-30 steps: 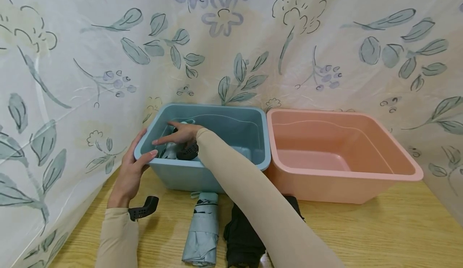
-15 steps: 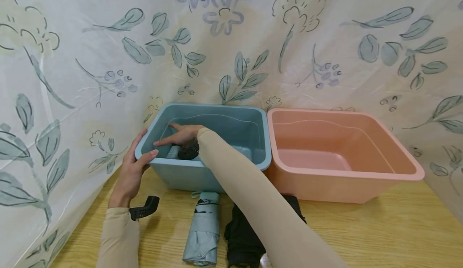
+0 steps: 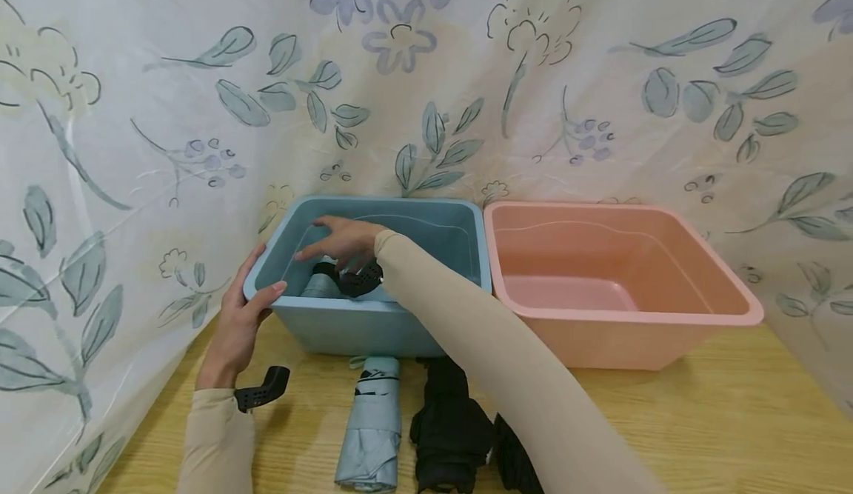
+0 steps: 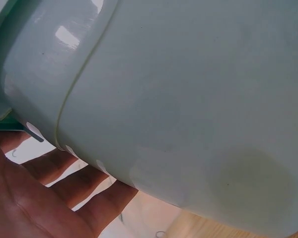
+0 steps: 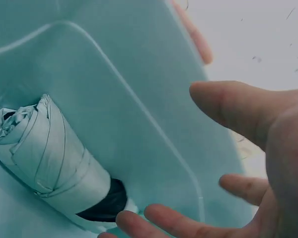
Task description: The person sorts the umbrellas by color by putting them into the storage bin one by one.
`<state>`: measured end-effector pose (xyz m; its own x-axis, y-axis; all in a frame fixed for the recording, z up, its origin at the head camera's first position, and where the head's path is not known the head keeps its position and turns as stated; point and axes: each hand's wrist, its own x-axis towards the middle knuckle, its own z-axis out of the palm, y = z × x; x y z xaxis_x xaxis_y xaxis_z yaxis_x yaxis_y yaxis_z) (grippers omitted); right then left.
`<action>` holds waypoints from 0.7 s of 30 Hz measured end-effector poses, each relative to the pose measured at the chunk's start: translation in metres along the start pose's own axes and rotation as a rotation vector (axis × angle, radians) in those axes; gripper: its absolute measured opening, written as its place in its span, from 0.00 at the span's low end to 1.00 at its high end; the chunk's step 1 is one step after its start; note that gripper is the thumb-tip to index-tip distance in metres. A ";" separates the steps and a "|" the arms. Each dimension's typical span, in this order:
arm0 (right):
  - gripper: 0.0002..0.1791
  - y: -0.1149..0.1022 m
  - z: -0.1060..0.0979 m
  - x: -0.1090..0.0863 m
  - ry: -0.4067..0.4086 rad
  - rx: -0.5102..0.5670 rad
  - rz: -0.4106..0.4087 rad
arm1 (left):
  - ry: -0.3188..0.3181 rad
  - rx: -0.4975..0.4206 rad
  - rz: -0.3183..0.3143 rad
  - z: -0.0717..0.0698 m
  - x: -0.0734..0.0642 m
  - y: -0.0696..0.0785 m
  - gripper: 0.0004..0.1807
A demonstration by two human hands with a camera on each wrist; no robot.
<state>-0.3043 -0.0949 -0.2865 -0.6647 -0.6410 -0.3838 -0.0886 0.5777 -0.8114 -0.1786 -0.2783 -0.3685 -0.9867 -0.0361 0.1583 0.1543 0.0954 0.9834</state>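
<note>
My left hand (image 3: 235, 324) grips the left front corner of a blue plastic bin (image 3: 360, 327), thumb over the rim. In the left wrist view its fingers (image 4: 107, 206) lie along the bin's outer wall. My right hand (image 3: 346, 241) is inside the bin's opening with fingers spread and nothing held. Below it a rolled light-blue folding umbrella (image 5: 64, 163) with a black band lies on the bin floor by the wall. The right wrist view shows the fingertips (image 5: 131, 223) close to the umbrella's banded end.
A pink bin (image 3: 626, 316) stands right beside the blue one. On the wooden table in front lie another light-blue folding umbrella (image 3: 369, 427), a black folded umbrella (image 3: 449, 435) and a further black item (image 3: 516, 457), partly behind my right sleeve. A floral curtain (image 3: 426, 79) hangs behind.
The umbrella in the bin has dropped from my right hand to the floor. That hand has lifted slightly and drawn to the right, fingers still spread. My left hand keeps its grip.
</note>
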 end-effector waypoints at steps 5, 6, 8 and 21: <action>0.45 0.005 -0.012 -0.026 0.019 0.005 -0.051 | 0.005 0.024 -0.005 -0.001 0.001 -0.001 0.38; 0.45 0.007 -0.015 -0.033 0.025 0.009 -0.069 | 0.008 0.026 -0.006 -0.001 0.001 -0.001 0.38; 0.43 0.009 -0.020 -0.049 0.039 0.018 -0.108 | 0.015 0.029 -0.010 -0.001 0.001 -0.001 0.38; 0.37 0.046 -0.029 -0.175 0.146 -0.006 -0.333 | 0.011 0.024 0.000 -0.001 0.002 -0.003 0.38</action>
<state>-0.2138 0.0581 -0.2440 -0.6975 -0.7159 -0.0320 -0.3218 0.3527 -0.8787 -0.1810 -0.2792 -0.3710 -0.9861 -0.0474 0.1593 0.1528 0.1191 0.9810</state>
